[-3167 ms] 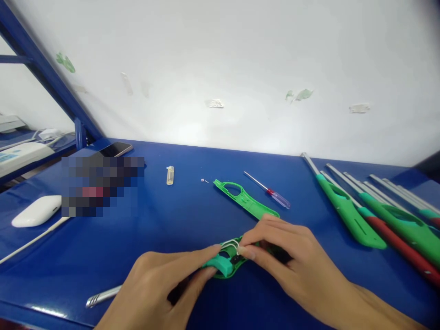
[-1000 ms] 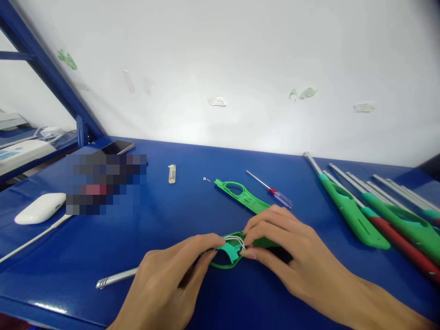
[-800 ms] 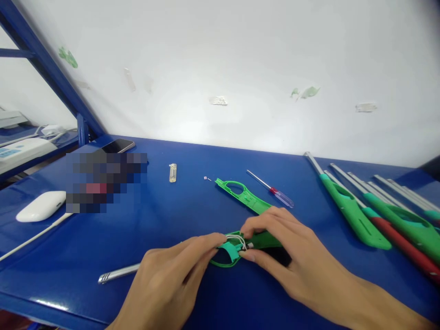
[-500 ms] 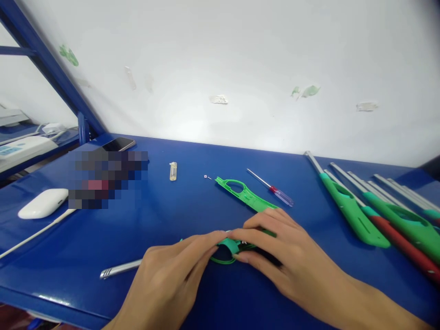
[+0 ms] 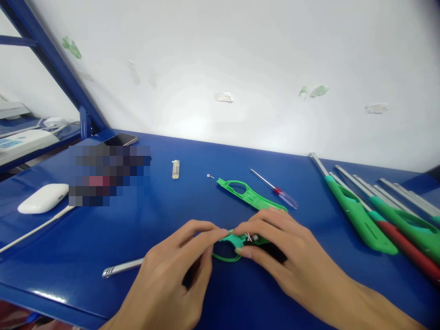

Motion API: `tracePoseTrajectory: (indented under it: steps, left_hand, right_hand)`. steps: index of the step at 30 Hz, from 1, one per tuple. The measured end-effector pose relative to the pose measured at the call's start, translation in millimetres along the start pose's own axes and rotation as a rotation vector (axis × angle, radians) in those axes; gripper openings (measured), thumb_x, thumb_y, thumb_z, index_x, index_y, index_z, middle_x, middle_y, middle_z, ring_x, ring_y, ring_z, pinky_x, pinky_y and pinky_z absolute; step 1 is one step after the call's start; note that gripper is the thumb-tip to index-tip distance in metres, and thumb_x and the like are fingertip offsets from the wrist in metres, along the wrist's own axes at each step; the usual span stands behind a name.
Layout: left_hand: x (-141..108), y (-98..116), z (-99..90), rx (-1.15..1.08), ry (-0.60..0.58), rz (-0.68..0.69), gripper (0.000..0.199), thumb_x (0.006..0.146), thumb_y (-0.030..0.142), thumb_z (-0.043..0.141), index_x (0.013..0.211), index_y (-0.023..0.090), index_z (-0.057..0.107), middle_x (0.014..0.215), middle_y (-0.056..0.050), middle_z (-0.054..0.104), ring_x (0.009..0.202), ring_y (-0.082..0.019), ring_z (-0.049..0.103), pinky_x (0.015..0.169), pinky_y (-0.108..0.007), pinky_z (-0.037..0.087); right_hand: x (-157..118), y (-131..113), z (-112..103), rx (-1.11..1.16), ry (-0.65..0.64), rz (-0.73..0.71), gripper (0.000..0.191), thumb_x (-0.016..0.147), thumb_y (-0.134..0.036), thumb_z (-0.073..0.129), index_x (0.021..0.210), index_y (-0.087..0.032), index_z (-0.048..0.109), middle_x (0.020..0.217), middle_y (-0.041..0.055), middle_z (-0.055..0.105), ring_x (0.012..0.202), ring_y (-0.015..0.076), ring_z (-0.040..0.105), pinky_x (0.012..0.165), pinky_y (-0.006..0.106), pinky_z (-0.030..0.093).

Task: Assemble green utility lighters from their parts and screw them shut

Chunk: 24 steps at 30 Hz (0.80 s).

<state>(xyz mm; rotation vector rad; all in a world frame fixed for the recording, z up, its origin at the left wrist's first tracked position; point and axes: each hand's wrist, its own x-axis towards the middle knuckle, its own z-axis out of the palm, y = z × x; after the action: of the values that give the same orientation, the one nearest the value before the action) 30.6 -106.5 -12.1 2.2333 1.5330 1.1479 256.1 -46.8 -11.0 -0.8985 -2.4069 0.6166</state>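
An opened green lighter (image 5: 227,259) lies low in the middle, its metal tube (image 5: 123,267) sticking out left from beneath my left hand (image 5: 177,261). My left fingertips are pressed together at the top of its ring-shaped opening. On the other side, my right hand (image 5: 287,245) pinches the teal trigger part (image 5: 234,241) between thumb and fingers. White wire and a dark piece show beside the right fingers. Behind my hands rests a loose green half shell (image 5: 250,196). Near it are a screwdriver (image 5: 281,192) with a clear and red handle and a tiny white piece (image 5: 208,176).
Several assembled lighters, green (image 5: 360,220) and red (image 5: 409,245), lie at the right. A small clear part (image 5: 175,169) sits behind my left hand. At the left are a phone (image 5: 120,139), a white case (image 5: 41,198), a cable and a blurred patch.
The view has shifted slightly. My left fingers have lifted and bent more at the opening's top edge. More white wire now shows beside my right fingers.
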Motion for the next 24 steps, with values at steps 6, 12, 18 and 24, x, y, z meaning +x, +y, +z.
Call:
tracePoseTrajectory:
  steps: [6,12,18,24]
  left_hand:
    - [-5.5,-3.2,0.1,0.032,-0.015,0.037,0.03,0.1,0.009,0.052,0.117,0.028,0.069,0.116,0.002,0.071,0.095,-0.007,0.072,0.085,-0.012,0.056]
    - [-10.9,-0.4,-1.9,0.273,0.127,0.056,0.028,0.099,0.01,0.058,0.117,0.029,0.069,0.123,-0.001,0.065,0.106,-0.017,0.061,0.094,-0.03,0.052]
    - [-8.5,-10.8,1.8,0.198,-0.012,0.069,0.027,0.103,0.013,0.055,0.124,0.028,0.062,0.118,-0.001,0.067,0.115,-0.02,0.053,0.098,-0.035,0.05]
    - [-8.6,-13.3,2.9,0.167,-0.072,0.074,0.03,0.105,0.01,0.05,0.124,0.028,0.062,0.113,0.0,0.066,0.11,-0.019,0.052,0.092,-0.034,0.052]
  right_hand:
    - [4.2,-3.4,0.0,0.011,-0.002,0.056,0.012,0.106,-0.028,0.06,0.115,-0.035,0.063,0.107,-0.0047,0.07,0.102,0.0172,0.066,0.091,0.036,0.048]
    - [4.8,-3.0,1.5,-0.009,0.016,0.042,0.013,0.105,-0.028,0.061,0.116,-0.035,0.062,0.107,-0.0056,0.071,0.101,0.0166,0.067,0.091,0.036,0.047]
    - [3.9,-2.2,3.3,-0.046,0.044,0.031,0.011,0.105,-0.029,0.062,0.114,-0.035,0.062,0.105,-0.0066,0.071,0.1,0.0163,0.067,0.091,0.036,0.046]
    - [2.6,-1.8,3.9,-0.086,0.064,0.0,0.012,0.104,-0.028,0.064,0.115,-0.034,0.063,0.104,-0.0055,0.07,0.097,0.0159,0.067,0.09,0.035,0.047]
